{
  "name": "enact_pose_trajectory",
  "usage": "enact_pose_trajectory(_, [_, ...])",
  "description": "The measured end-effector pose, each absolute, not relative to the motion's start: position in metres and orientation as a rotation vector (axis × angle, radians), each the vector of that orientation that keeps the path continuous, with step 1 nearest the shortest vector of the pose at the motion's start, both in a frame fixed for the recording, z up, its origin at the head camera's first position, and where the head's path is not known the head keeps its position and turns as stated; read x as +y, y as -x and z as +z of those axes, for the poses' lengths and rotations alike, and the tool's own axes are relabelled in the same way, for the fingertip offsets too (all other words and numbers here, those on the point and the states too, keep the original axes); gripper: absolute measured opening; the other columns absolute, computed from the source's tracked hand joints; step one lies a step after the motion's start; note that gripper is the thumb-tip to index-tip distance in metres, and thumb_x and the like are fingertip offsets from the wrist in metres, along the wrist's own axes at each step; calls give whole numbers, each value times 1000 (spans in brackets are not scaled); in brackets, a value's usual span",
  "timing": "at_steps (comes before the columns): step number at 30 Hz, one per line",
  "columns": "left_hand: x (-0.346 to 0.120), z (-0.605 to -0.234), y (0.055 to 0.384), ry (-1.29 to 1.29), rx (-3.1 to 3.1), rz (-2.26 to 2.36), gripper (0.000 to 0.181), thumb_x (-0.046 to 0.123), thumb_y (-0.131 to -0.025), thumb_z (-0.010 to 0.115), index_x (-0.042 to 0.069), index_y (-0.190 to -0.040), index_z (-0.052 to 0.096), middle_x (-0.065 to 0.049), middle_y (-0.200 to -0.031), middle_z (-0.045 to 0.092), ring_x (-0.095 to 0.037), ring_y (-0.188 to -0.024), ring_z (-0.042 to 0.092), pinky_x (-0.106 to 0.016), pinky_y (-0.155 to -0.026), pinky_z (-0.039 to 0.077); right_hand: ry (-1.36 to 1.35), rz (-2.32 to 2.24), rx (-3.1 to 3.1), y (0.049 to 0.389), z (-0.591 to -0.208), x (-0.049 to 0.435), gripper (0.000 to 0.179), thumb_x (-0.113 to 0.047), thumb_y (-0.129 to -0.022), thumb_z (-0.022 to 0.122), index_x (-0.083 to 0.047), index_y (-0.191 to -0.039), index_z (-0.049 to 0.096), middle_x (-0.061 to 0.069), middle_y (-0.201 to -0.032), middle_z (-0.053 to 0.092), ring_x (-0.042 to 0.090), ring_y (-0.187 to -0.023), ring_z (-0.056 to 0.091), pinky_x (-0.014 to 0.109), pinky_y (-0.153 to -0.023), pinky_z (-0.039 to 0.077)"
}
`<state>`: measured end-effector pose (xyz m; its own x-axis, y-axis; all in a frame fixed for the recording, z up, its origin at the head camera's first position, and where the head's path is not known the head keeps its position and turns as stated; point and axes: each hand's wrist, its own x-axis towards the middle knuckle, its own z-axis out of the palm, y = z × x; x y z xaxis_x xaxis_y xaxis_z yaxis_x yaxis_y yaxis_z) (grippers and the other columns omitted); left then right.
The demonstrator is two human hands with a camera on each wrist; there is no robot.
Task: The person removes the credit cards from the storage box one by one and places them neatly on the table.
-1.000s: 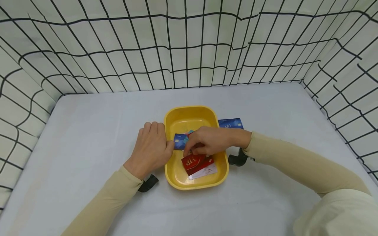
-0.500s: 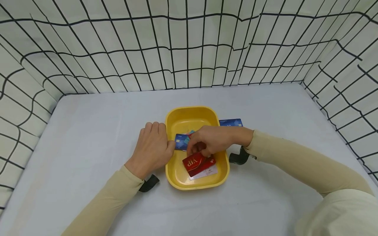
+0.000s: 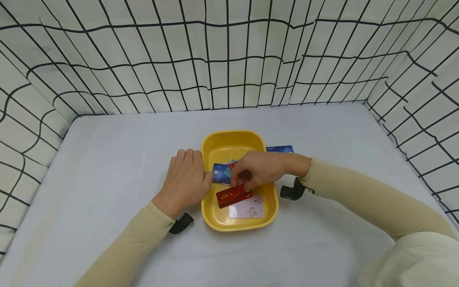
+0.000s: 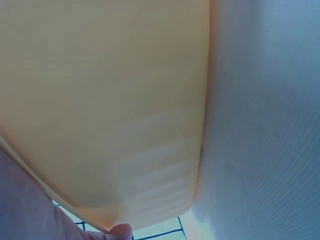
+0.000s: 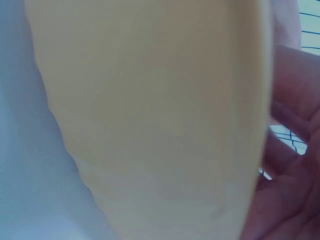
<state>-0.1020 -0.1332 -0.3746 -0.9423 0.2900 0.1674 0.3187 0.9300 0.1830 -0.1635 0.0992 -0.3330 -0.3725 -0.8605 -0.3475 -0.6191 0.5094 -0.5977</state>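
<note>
My left hand (image 3: 184, 177) holds the left rim of a yellow plastic tray (image 3: 231, 143), its thumb over the edge. Inside the tray, my right hand (image 3: 259, 169) pinches a red VIP card (image 3: 229, 195) between thumb and fingers, the card tilted up. Below it a pale pink card (image 3: 251, 210) with a floral print lies on the tray floor. A blue chip card (image 3: 218, 173) lies near the left wall, partly behind my right fingers. Both wrist views are mostly filled by the tray's outer wall (image 4: 110, 90), with the right fingers (image 5: 295, 85) beyond the rim.
Another blue card (image 3: 281, 149) lies on the white table (image 3: 125, 167) beside the tray's right side, partly covered by my right forearm. Black grid netting (image 3: 226, 59) over white cloth encloses the back and sides. Black wrist mounts (image 3: 181, 223) hang below both wrists.
The red VIP card has tilted up and shifted slightly left with my right hand's pinch, uncovering more of the pink card. My left hand stays at the tray rim.
</note>
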Motion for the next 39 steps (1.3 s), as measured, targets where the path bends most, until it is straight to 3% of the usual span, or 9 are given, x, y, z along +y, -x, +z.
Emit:
enact_pose_trajectory(9, [-133,-374,102,475,-2942,-316,26,24,-92,54,-1,-91,50,-12,-81,43,-29,-83,38,-35,-71,27,1198,-566,2131,160,-332,105,18,-12,-94,71,-18,-110,74,-5,-96,69,8,-89,59,22,-83,54])
enact_pose_trajectory(24, [-133,-375,101,470,-2932,-330,25,24,-91,53,-1,-91,50,-12,-80,43,-29,-83,39,-35,-71,27,1087,-736,2201,155,-328,118,28,-6,-92,68,-20,-116,70,-2,-110,71,13,-100,63,31,-94,58])
enact_pose_trajectory(39, [-133,-375,103,458,-2944,-343,24,24,-91,53,0,-91,50,-12,-81,43,-29,-84,39,-35,-72,27,991,-970,2175,154,-328,133,27,-7,-89,72,-16,-114,71,1,-117,72,16,-106,67,28,-91,60])
